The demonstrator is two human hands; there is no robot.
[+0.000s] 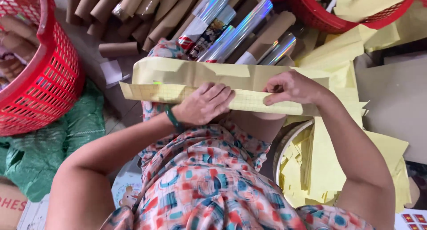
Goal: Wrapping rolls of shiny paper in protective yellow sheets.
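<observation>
Patterned dress fabric fills the foreground; across the lap lies a long roll of pale yellow gridded paper. It looks light, limp and easily creased, best held near both ends. Left hand presses flat on it; right hand pinches its edge.

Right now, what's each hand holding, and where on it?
Both are on the pale yellow gridded paper strip across the lap. The left hand presses flat on its middle; the right hand pinches its upper edge further right.
</observation>
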